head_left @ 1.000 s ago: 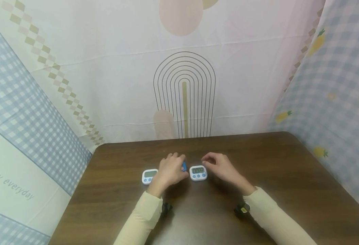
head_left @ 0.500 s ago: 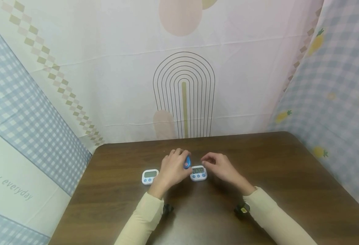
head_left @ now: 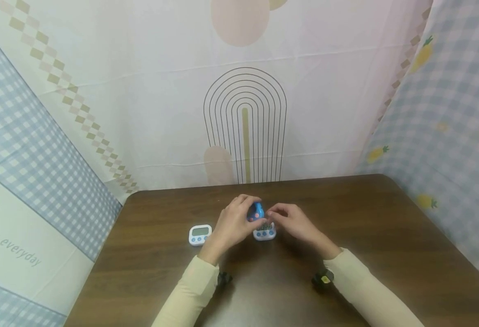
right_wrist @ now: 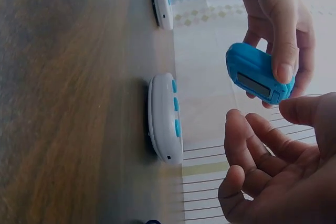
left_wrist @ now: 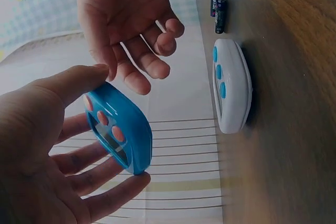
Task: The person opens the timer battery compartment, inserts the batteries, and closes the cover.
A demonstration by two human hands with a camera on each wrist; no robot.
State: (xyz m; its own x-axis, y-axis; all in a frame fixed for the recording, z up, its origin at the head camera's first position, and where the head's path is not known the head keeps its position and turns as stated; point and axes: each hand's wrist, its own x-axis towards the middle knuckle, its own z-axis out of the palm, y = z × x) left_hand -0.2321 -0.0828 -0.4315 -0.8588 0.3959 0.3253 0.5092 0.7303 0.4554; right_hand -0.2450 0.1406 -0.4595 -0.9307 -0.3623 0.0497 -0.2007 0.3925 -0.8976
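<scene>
A: Lighting?
B: Head view bright, even. Soft shadows on the table (head_left: 272,272); mild glare on its near part.
A: Sharpness?
B: Checked cloth (head_left: 456,154) right of table blurred; wrist views dimmer.

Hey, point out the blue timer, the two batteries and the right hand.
Blue timer (left_wrist: 134,127): left wrist view, side edge.
Two batteries (left_wrist: 220,18): left wrist view, one's barrel.
Right hand (head_left: 296,222): head view, back.

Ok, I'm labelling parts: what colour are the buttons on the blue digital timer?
Salmon pink; the buttons show best in the left wrist view.
</scene>
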